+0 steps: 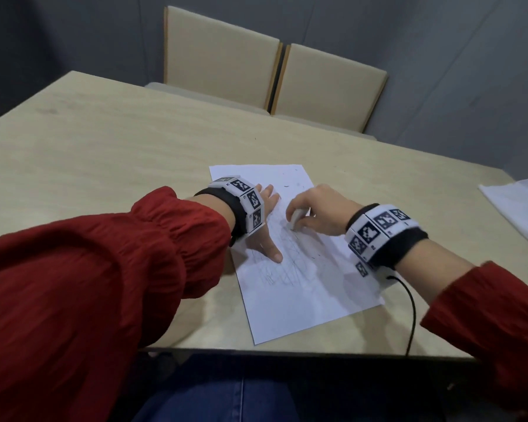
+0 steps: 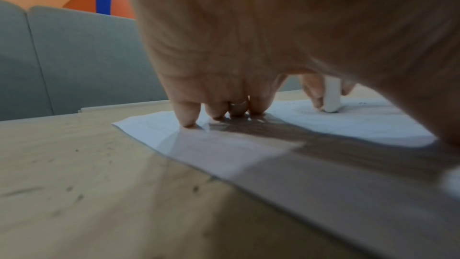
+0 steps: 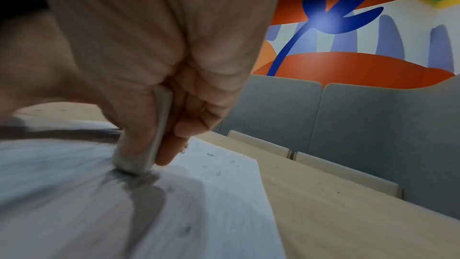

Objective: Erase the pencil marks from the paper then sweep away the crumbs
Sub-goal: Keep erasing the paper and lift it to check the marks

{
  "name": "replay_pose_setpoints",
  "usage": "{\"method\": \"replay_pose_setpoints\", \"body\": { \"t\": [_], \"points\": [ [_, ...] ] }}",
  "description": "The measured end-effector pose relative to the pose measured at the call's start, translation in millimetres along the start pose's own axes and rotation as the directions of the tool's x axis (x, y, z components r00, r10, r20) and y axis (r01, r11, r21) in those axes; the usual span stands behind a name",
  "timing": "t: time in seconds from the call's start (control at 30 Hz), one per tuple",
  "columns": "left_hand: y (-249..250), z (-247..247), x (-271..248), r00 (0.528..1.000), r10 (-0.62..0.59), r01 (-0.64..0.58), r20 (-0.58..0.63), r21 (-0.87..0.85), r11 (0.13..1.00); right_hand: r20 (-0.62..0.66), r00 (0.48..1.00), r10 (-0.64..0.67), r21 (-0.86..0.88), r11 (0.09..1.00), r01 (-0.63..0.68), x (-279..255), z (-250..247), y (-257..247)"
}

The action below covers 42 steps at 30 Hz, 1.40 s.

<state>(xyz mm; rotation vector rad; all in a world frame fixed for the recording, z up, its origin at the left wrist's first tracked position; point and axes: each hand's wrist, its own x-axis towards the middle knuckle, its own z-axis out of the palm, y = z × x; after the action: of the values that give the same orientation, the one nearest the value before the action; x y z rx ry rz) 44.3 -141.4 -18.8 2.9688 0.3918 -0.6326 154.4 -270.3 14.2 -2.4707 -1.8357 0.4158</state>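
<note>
While your two hands are working over the single white sheet of paper (image 1: 290,287), your left hand (image 1: 264,229) is lying flat on its left part with straight, spread fingers (image 2: 186,115) pressing the sheet down, grasping nothing. Your right hand (image 1: 317,211) is pinching one small white block eraser (image 1: 297,218) between thumb and curled fingers (image 3: 169,151), and the eraser's lower end is touching the paper near the middle of the sheet. Faint grey pencil marks (image 1: 287,263) are showing across the middle and left of the paper, and a few dark crumbs (image 3: 214,164) are lying scattered towards its far edge.

You are wearing two wristbands with black-and-white square markers (image 1: 247,205), one on each wrist, and red sleeves (image 1: 104,269). One black cable (image 1: 412,312) is trailing from the right band over the near edge.

The paper is lying on a pale wood-grain bench (image 1: 104,153). Two cream padded chairs (image 1: 220,56) are standing side by side at the far edge, with a grey wall behind them, and one white plastic-looking sheet (image 1: 518,205) is lying at the bench's right edge.
</note>
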Motion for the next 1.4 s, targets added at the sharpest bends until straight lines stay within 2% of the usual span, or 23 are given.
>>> {"method": "replay_pose_setpoints", "body": {
  "t": [0.17, 0.3, 0.43, 0.53, 0.6, 0.67, 0.8, 0.87, 1.0, 1.07, 1.2, 1.3, 1.37, 1.4],
  "points": [
    [-1, -1, -1, 1.0, 0.008, -0.008, 0.017, -0.01, 1.0, -0.106, 0.994, 0.03, -0.1, 0.994, -0.041, 33, -11, -3],
    [3, -5, -4, 1.0, 0.0, 0.0, 0.017, -0.003, 1.0, -0.053, 0.998, 0.04, -0.076, 0.996, -0.043, -4, 1, 0],
    [2, -5, 1, 0.998, -0.012, 0.014, 0.058, -0.026, 1.0, 0.019, 1.0, 0.015, -0.272, 0.962, -0.009, -17, -6, -2],
    [0, -3, 0, 0.999, 0.011, -0.009, 0.035, -0.055, 0.998, -0.087, 0.996, -0.023, -0.399, 0.917, -0.014, 9, -15, -14],
    [-1, -3, 0, 0.999, 0.029, -0.027, 0.023, -0.101, 0.995, -0.136, 0.991, 0.02, -0.36, 0.93, -0.068, 24, -15, -21],
    [-1, -3, -2, 0.999, 0.014, -0.012, 0.034, -0.074, 0.997, -0.129, 0.99, 0.057, -0.336, 0.937, -0.098, 21, -10, -19],
    [0, -4, 0, 0.998, 0.001, 0.002, 0.061, -0.054, 0.999, -0.005, 0.999, 0.032, -0.348, 0.937, -0.032, -15, -6, -7],
    [1, -5, -2, 0.998, 0.003, -0.001, 0.055, -0.045, 0.999, 0.045, 0.999, 0.024, -0.38, 0.925, -0.004, -16, -13, -9],
    [2, -3, 0, 0.999, -0.008, 0.009, 0.039, -0.027, 1.0, -0.1, 0.994, 0.053, -0.355, 0.931, -0.085, 18, -25, -18],
    [1, -2, 0, 0.999, -0.011, 0.013, 0.042, -0.045, 0.999, -0.116, 0.989, 0.087, -0.336, 0.934, -0.122, 27, -21, -21],
    [3, -5, -4, 0.999, -0.013, 0.013, 0.034, -0.009, 1.0, -0.109, 0.991, 0.079, -0.315, 0.943, -0.11, -13, -8, -13],
    [4, -6, -4, 0.998, -0.01, 0.012, 0.057, -0.046, 0.999, -0.009, 0.998, 0.057, -0.37, 0.927, -0.056, -43, -8, -9],
    [4, -6, -3, 0.998, -0.016, 0.018, 0.058, -0.036, 0.999, 0.012, 0.998, 0.055, -0.389, 0.92, -0.046, -34, -15, -13],
    [4, -6, -2, 0.998, -0.018, 0.019, 0.054, -0.022, 1.0, -0.018, 0.998, 0.054, -0.387, 0.92, -0.057, -22, -18, -14]
  ]
}}
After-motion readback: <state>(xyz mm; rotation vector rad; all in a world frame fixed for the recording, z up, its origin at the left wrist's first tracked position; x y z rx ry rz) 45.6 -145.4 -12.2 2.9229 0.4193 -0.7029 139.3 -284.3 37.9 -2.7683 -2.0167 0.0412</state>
